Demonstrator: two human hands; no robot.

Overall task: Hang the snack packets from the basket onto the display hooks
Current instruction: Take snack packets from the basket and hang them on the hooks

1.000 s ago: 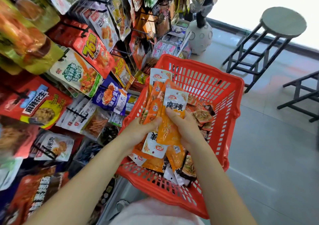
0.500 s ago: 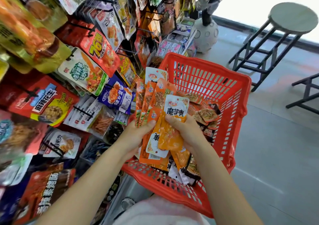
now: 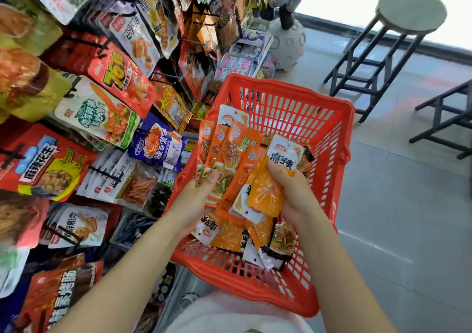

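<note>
one red basket (image 3: pixel 293 107), two hands, left hand (image 3: pixel 196 199) and right hand (image 3: pixel 293 192), one round stool (image 3: pixel 411 8) far right, packets too many to count.

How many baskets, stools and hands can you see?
Red plastic slotted baskets: 1
Round-topped black-legged stools: 1
Bare hands: 2, left hand and right hand, each holding orange snack packets
Total: 4

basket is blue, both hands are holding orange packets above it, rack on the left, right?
Not quite: the head view shows a red basket, not blue. The left hand and right hand do hold orange packets above it, and the rack is on the left.
</note>
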